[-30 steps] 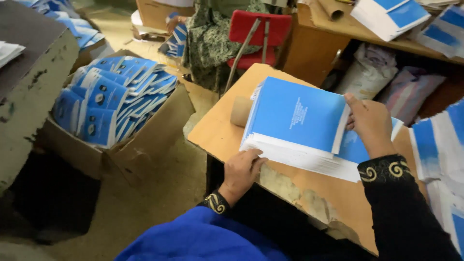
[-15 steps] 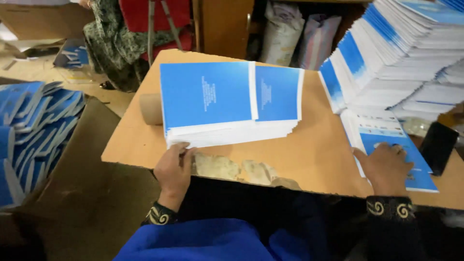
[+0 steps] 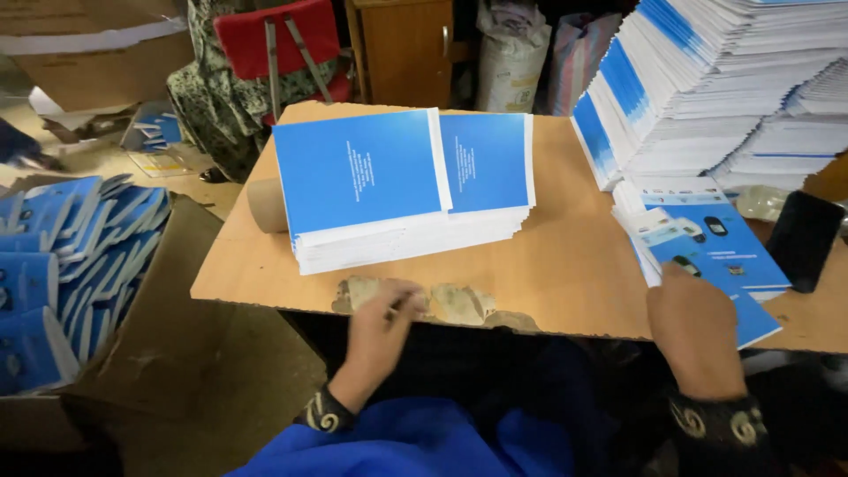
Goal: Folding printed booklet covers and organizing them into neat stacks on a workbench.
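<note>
Two hands work at the near edge: the left hand, blurred, fingers loosely apart and clamped on nothing, hovers at the chipped rim of the surface; the right hand lies flat, fingers together, on the printed sheets at 3 o'clock. Two blue booklet stacks sit at 12 o'clock (a cardboard tube beside them). Half a second ago the left hand touched those stacks; now it has drawn back. Tall piles rise at 2 o'clock; a box of booklets stands on the floor at 9.
</note>
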